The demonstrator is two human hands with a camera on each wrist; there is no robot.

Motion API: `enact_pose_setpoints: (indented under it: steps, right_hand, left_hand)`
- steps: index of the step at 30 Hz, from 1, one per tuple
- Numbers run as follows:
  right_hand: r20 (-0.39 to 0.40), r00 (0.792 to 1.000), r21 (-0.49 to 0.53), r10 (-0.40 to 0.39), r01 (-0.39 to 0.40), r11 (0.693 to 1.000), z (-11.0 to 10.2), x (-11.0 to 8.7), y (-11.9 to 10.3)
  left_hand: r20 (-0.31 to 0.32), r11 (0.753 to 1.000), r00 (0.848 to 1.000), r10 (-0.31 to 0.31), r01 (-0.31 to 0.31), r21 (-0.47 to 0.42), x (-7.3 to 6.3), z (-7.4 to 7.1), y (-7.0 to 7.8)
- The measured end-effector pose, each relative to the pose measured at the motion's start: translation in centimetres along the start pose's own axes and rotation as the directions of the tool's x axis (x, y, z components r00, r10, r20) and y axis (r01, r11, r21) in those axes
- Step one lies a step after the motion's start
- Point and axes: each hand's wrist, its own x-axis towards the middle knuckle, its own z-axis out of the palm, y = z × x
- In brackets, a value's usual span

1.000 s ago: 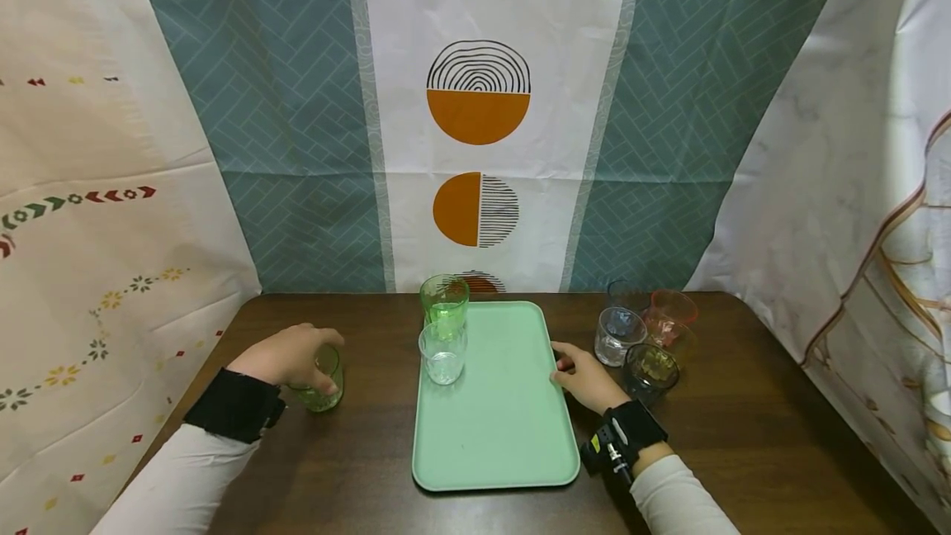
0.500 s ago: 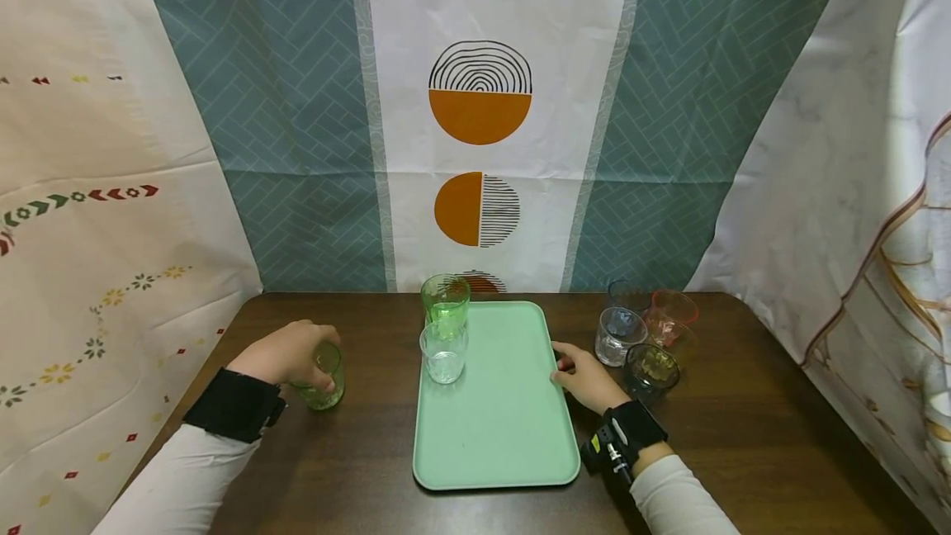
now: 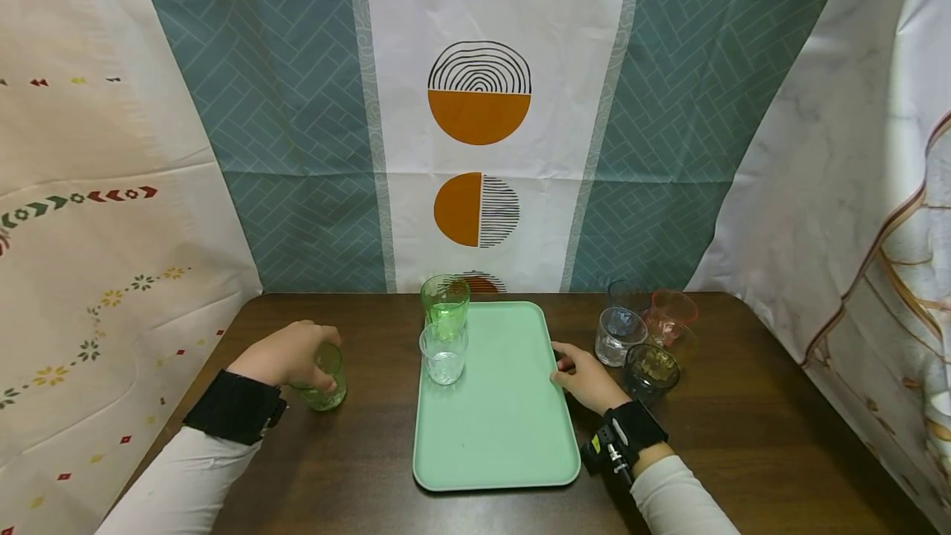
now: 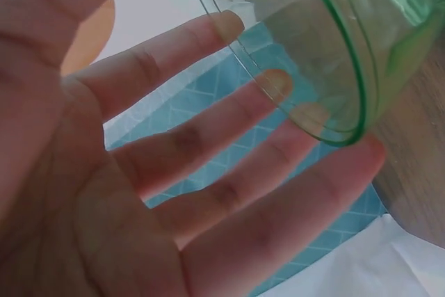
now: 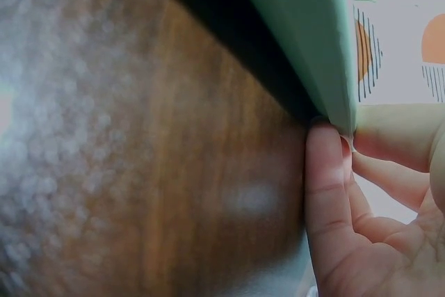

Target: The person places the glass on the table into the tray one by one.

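Observation:
My left hand (image 3: 286,356) holds a green drinking glass (image 3: 327,393) that stands on the table to the left of the tray. In the left wrist view, the fingertips (image 4: 226,27) lie against the glass near its rim; the thumb's contact is hidden there. My right hand (image 3: 587,378) pinches the right edge of a light green tray (image 3: 494,436), with thumb and fingers at the rim in the right wrist view. On the tray's back left part stand another green glass (image 3: 446,295) and, just in front of it, a clear glass (image 3: 443,362).
To the right of the tray several glasses stand close together: a clear tumbler (image 3: 620,341), a dark tinted glass (image 3: 650,378), a red-rimmed glass (image 3: 672,312) and others behind. Everything sits on a dark wooden table (image 3: 357,469); patterned cloths (image 3: 305,106) hang around it.
Almost nothing moves. The left hand and its green glass have shifted only very slightly; the right hand and the tray keep their places.

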Motion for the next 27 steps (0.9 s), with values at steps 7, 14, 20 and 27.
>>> enact_pose_setpoints:
  steps: [7, 14, 20, 27]
  right_hand:
    - [-0.018, 1.0, 0.0, 0.011, -0.011, 1.0, 0.2, 0.2, 0.4]
    - [-0.018, 1.0, 0.01, 0.009, -0.008, 1.0, 0.3, 0.2, 0.4]
    - [-0.016, 1.0, 0.011, 0.006, -0.006, 1.0, 0.3, 0.3, 0.4]
    - [-0.013, 1.0, -0.003, 0.009, -0.009, 1.0, 0.2, 0.2, 0.3]
  left_hand:
    - [-0.037, 0.997, 0.997, 0.071, -0.071, 0.015, 0.1, 0.1, 1.2]
    - [-0.046, 0.996, 0.995, 0.093, -0.092, 0.018, 0.3, 0.2, 2.6]
    - [-0.048, 0.993, 0.992, 0.114, -0.113, 0.02, 0.6, 0.3, 3.6]
    - [-0.026, 0.992, 0.991, 0.13, -0.13, -0.003, 0.8, 0.6, 5.4]
